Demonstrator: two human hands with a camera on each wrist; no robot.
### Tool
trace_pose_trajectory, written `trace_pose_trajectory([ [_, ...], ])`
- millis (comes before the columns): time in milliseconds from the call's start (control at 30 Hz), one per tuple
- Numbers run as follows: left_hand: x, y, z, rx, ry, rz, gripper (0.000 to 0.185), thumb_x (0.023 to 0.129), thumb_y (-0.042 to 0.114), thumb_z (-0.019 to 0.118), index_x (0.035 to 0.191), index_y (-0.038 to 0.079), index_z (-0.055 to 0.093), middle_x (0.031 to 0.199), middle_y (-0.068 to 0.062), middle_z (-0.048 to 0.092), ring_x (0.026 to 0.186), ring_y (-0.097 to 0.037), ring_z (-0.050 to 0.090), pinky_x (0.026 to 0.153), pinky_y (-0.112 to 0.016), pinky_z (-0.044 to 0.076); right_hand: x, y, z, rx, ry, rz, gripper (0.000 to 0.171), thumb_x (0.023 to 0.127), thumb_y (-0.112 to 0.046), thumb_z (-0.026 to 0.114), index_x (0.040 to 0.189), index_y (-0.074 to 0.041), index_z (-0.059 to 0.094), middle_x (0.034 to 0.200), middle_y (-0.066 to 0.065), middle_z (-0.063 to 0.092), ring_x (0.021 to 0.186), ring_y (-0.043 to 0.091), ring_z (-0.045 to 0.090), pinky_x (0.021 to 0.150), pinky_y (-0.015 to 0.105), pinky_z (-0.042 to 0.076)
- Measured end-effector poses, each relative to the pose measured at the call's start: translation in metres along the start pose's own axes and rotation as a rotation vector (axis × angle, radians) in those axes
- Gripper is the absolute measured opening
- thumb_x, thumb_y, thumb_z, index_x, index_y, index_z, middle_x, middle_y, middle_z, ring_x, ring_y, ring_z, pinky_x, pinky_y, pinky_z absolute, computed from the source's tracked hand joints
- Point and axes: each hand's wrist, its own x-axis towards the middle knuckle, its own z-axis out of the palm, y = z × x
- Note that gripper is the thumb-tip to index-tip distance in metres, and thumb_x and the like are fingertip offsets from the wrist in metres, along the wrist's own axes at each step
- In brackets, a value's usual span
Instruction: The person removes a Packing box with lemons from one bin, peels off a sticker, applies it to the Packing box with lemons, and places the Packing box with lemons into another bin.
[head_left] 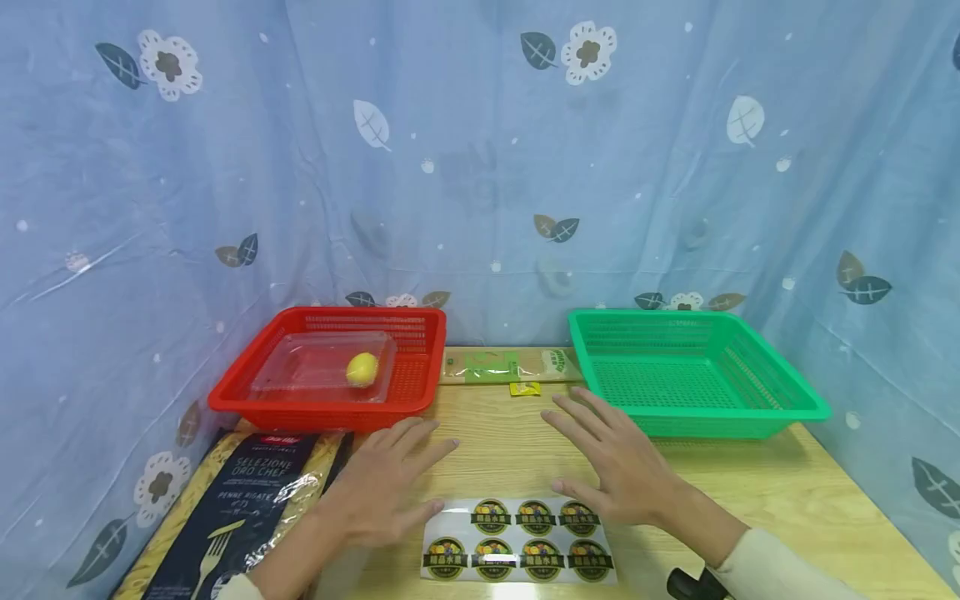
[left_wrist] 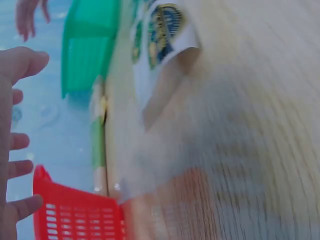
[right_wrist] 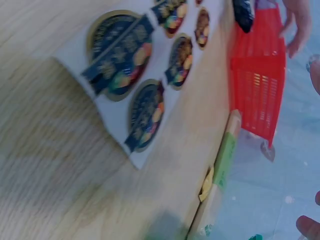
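Sticker sheet [head_left: 517, 540] lies flat on the wooden tabletop [head_left: 787, 500], near front edge, btwn the two hands; white glossy backing w/ round dark labels, gold rims, fruit pics in the middle, dark banner across each; seven labels visible in head view, in two rows; right wrist view shows the sheet's corner lifting slightly off the wood.

Left hand [head_left: 390, 492] hovers palm down just left of the sheet, fingers spread & straight, thumb tip near the sheet's upper-left corner; grip wide open, holding nothing. Right hand [head_left: 618, 467] palm down over the sheet's upper-right end, fingers splayed, thumb close to the top edge; grip also open, nothing in it; can't tell if either hand touches the sheet.

Behind left hand: red basket [head_left: 420, 392] w/ clear plastic tray [head_left: 300, 371] & a lemon [head_left: 362, 368] inside. Green basket [head_left: 780, 400] back right. Pasta bag [head_left: 247, 508], dark label, front left. Small yellow packet [head_left: 524, 388] & green-printed flat pack [head_left: 495, 365] btwn the baskets.
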Motion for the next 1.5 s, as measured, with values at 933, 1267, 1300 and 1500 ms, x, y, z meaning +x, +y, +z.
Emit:
trace_pose_trajectory([
  [933,0.004,-0.01,0.033,-0.895,0.611,-0.885,0.013,0.099,0.013,0.064,0.102,0.002,0.07,0.095,-0.011,0.073,0.083,-0.007,0.063,0.074,-0.02,0.05,0.051,-0.011,0.016,0.552,0.033,0.363,0.068,0.098,-0.035,0.065,0.157,-0.019,0.034,0.158,0.008,0.039,0.144,0.034,0.039,0.106,0.06,0.042],
  [1267,0.016,-0.025,0.039,-1.401,0.972,-1.132,0.016,0.102,0.015,0.055,0.098,0.0,0.056,0.077,-0.005,0.066,0.066,-0.018,0.066,0.067,-0.034,0.062,0.088,-0.019,0.022,0.814,0.055,0.514,0.064,0.099,-0.026,0.066,0.154,-0.011,0.037,0.157,0.01,0.041,0.139,0.034,0.045,0.102,0.05,0.049],
  [1300,0.017,-0.027,0.039,-1.464,1.011,-1.146,0.015,0.102,0.016,0.055,0.098,0.001,0.056,0.078,-0.006,0.065,0.066,-0.018,0.065,0.068,-0.034,0.062,0.093,-0.02,0.023,0.839,0.057,0.524,0.064,0.099,-0.025,0.066,0.154,-0.01,0.037,0.157,0.01,0.041,0.139,0.034,0.045,0.103,0.049,0.049],
  [1500,0.018,-0.035,0.038,-1.795,1.253,-1.21,0.008,0.101,0.017,0.056,0.096,0.011,0.056,0.081,-0.006,0.061,0.069,-0.022,0.06,0.072,-0.039,0.061,0.118,-0.027,0.031,0.946,0.034,0.584,0.063,0.099,-0.026,0.065,0.154,-0.01,0.037,0.157,0.007,0.041,0.141,0.031,0.043,0.107,0.049,0.047],
])
